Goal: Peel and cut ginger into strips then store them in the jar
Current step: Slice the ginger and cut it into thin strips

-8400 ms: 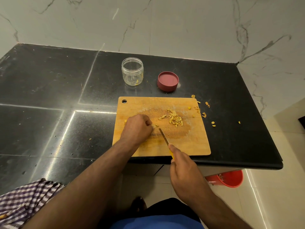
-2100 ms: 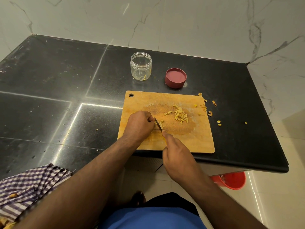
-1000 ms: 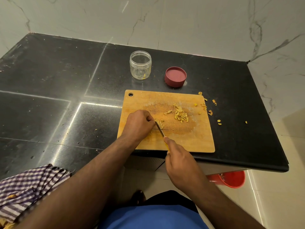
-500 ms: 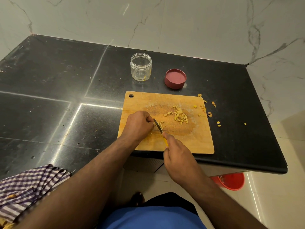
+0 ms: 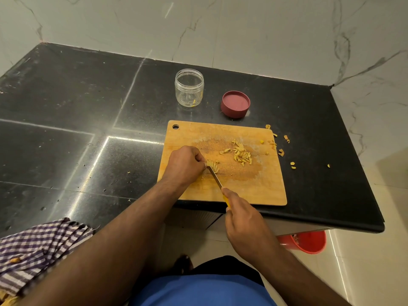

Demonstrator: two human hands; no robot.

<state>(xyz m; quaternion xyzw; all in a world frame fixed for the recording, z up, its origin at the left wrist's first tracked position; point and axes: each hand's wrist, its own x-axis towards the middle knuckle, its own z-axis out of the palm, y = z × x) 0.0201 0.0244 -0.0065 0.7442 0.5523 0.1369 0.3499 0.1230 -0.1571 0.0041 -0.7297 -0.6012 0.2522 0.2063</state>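
Head view: nearest, the right hand [image 5: 240, 219] is gripping the yellow-handled knife [image 5: 217, 181], blade angling left toward the ginger [image 5: 211, 166]. The left hand [image 5: 185, 164] is curling its fingers over that piece, pinning it on the cutting board [image 5: 260, 191], likely to steady each slice. Cut strips [image 5: 241, 154] are piling farther right. Beyond, on the dark surface [image 5: 88, 107], the open jar [image 5: 189, 87] and its lid [image 5: 235, 104] are waiting for filling.
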